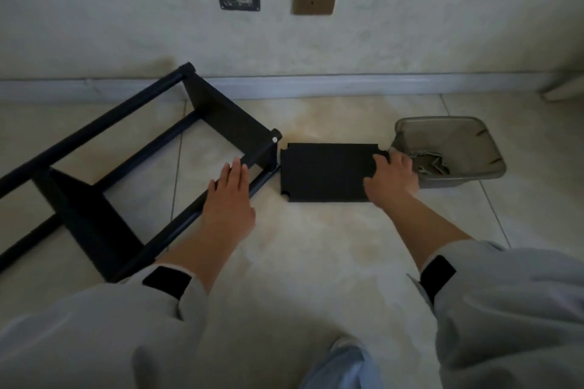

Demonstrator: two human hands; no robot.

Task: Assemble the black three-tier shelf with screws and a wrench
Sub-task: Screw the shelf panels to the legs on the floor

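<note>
The shelf (126, 174) lies on its side on the floor (316, 246), at the left of the scene, its far end close to the wall. We count four black poles and two boards already fixed between them: one at the far end, with a pale screw head showing at its corner, and one nearer us. So we judge two tiers done and the third still to fit.

That third tier is the loose board (328, 172), flat on the floor just right of the frame's end, its corners notched for the poles. It touches nothing of the frame that we can make out.

Right of the board, touching or almost touching it, stands a grey bin (455, 148) with pale metal parts inside; we take these for the screws and perhaps the wrench, but they are too small to tell apart.

Our left hand (230, 196) rests flat on the nearest pole, fingers straight, holding nothing. Our right hand (392, 177) lies on the board's right end, fingertips over its far right corner beside the bin; the grip looks loose, and we cannot tell whether the fingers hook under the edge.

What is left, as we judge it: seat the board between the poles, then screw and tighten.
</note>
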